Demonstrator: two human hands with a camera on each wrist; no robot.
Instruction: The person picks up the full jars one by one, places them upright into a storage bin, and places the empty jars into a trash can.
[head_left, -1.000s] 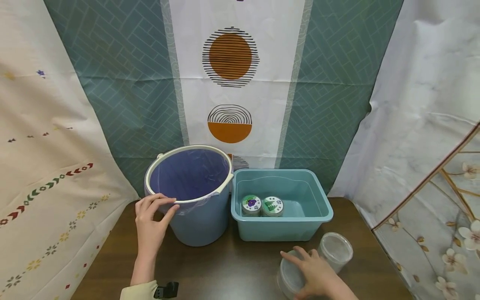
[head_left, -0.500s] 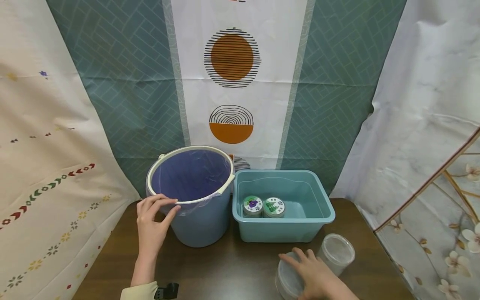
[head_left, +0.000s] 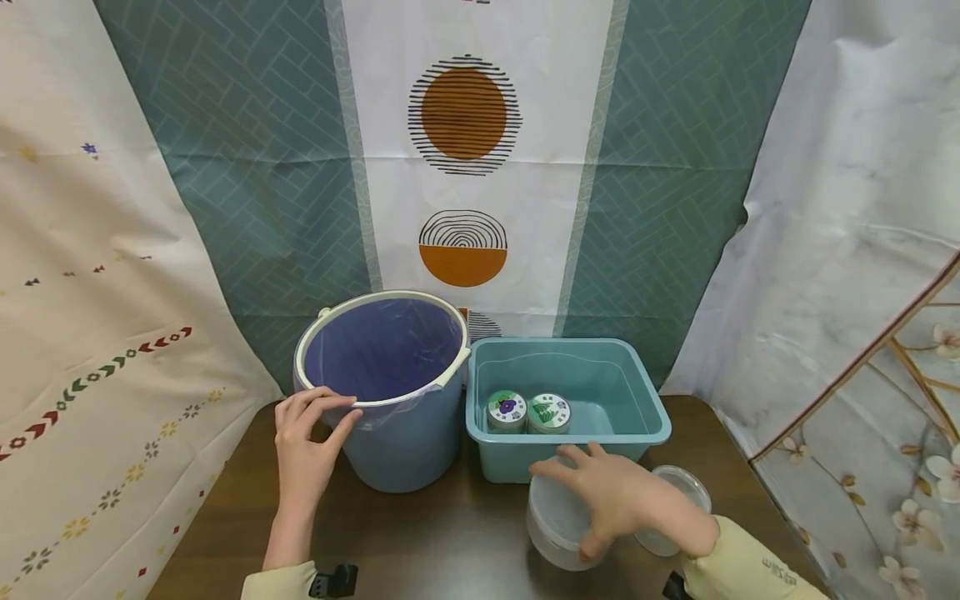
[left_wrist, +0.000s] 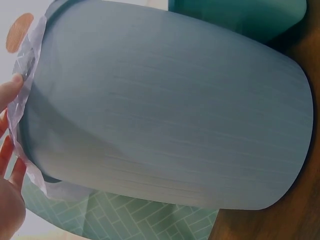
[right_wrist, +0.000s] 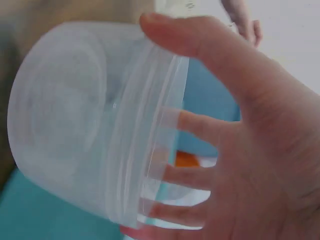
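Note:
My left hand (head_left: 303, 450) pinches the pale rim of the blue bucket (head_left: 401, 454), thumb on one side and fingers on the other. In the left wrist view, the bucket's liner bag (left_wrist: 30, 95) is folded over the rim under those fingers. My right hand (head_left: 622, 496) holds a translucent plastic jar (head_left: 551, 521) by its top, thumb and fingers spread around the rim. The right wrist view shows this jar (right_wrist: 65, 100) from its round base, tilted, with nothing visible inside. Another clear jar (head_left: 686, 483) stands behind my right wrist, partly hidden.
A teal plastic basin (head_left: 517, 462) stands right of the bucket. Inside it, at the left, sit a jar with a purple-flower lid (head_left: 506, 408) and a jar with a green-leaf lid (head_left: 549, 412). Patterned cloths (head_left: 660, 167) hang around the brown table (head_left: 420, 542).
My right hand has lifted the jar and moved it forward and left, closer to the basin. My left hand stays on the bucket rim.

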